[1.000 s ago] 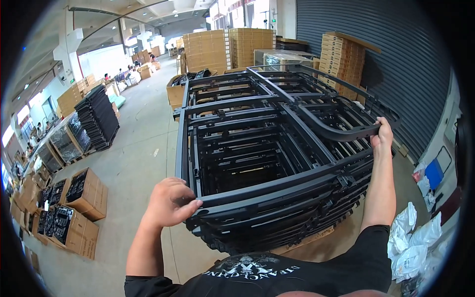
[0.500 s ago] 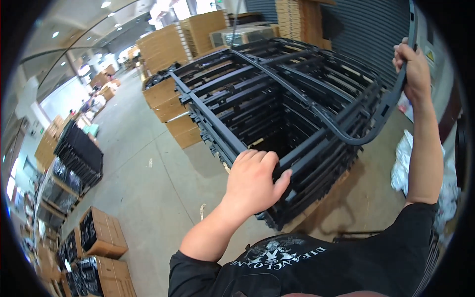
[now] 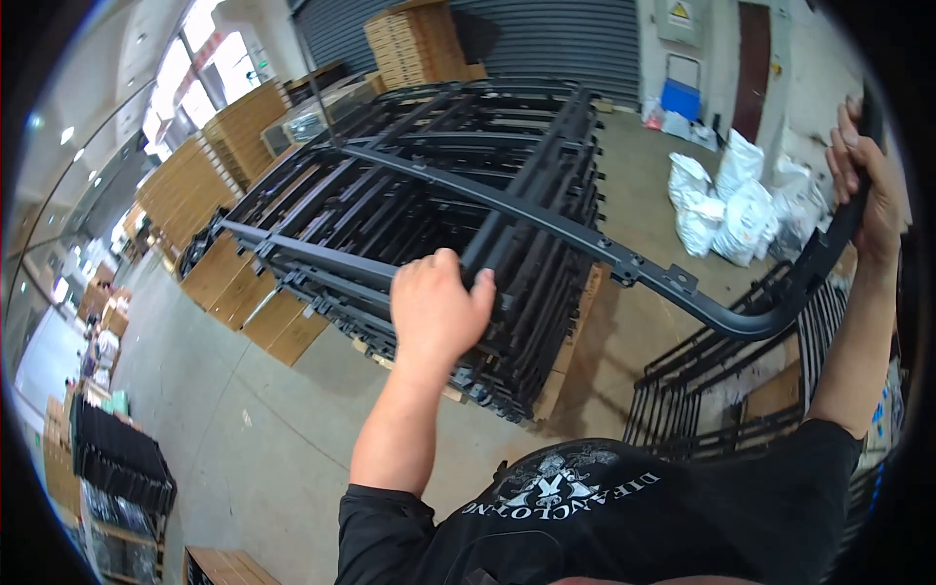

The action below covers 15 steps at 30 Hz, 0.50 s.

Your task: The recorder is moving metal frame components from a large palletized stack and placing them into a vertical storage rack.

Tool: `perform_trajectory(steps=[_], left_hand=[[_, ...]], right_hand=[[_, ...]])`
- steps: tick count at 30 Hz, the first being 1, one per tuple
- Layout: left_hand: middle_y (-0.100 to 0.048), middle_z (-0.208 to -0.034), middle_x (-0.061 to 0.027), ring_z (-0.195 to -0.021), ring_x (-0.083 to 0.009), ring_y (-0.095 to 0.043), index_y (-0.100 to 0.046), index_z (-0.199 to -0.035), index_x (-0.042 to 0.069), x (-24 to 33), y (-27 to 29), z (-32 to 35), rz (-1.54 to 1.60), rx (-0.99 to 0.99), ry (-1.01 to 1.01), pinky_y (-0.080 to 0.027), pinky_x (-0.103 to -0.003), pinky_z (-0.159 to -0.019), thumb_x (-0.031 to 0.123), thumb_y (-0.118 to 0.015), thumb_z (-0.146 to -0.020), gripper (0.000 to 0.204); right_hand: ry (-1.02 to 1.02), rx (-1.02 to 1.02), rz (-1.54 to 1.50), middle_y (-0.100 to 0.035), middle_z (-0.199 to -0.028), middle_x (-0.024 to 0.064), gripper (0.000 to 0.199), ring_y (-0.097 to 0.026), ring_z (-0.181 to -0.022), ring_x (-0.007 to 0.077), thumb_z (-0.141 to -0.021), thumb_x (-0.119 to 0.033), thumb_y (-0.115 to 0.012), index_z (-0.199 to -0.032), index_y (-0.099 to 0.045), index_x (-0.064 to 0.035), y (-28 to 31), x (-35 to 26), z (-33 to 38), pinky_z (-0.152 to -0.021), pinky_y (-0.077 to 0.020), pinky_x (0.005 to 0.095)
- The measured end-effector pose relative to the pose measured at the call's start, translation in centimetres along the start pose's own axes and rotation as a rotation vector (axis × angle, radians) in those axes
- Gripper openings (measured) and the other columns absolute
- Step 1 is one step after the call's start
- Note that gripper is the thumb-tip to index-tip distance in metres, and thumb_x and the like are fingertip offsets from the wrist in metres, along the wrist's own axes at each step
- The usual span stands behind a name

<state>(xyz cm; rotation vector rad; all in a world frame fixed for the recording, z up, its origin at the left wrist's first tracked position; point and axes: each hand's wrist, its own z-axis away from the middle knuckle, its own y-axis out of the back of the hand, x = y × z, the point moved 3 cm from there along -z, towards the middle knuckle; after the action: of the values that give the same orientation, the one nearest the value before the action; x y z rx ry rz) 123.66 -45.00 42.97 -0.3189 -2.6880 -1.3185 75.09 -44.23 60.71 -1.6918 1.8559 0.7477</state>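
**Frame lifted clear of the stack**

Since the earlier view, both arms have swung the black metal frame [image 3: 546,219] rightward, so its curved corner now hangs above a second pile of frames [image 3: 721,380] at lower right. Left hand [image 3: 437,310] is clenched around a bar of the frame; right hand [image 3: 866,180] grasps the curved end, raised high. Beneath lies the tall frame stack [image 3: 458,195] on cardboard. White bags [image 3: 726,205] sit beyond.

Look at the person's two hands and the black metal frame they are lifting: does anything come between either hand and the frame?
Nothing visible does. The left hand is closed directly on a bar of the black metal frame, and the right hand grips its curved corner. The frame sits above the stack of frames.
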Motion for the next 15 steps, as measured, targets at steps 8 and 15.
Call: perform_trajectory(steps=[8, 15], left_hand=[[-0.068, -0.1, -0.0109, -0.087, -0.0211, -0.066, -0.064, -0.11, -0.001, 7.9, -6.4, 9.1, 1.272, 0.06, 0.116, -0.054, -0.034, -0.083, 0.013, -0.071, -0.092, 0.024], [-0.064, -0.109, -0.0146, -0.099, -0.0298, -0.064, -0.052, -0.118, 0.003, 21.1, -11.2, 6.1, 2.43, -0.118, 0.901, -0.053, -0.044, -0.089, 0.053, -0.055, -0.097, 0.054]], right_hand=[[-0.063, 0.244, 0.111, -0.041, -0.07, -0.0014, 0.017, -0.036, -0.051, 0.0057, -0.1, -0.017, -0.053, -0.089, -0.05, -0.0046, 9.7, -9.7, 18.0, -0.048, -0.0345, 0.0176], [0.048, 0.515, -0.004, -0.039, -0.074, 0.0003, 0.019, -0.032, -0.049, 0.007, -0.089, -0.001, -0.057, -0.091, -0.038, -0.0062, 15.2, -15.4, 38.2, -0.044, -0.0321, 0.0188]])
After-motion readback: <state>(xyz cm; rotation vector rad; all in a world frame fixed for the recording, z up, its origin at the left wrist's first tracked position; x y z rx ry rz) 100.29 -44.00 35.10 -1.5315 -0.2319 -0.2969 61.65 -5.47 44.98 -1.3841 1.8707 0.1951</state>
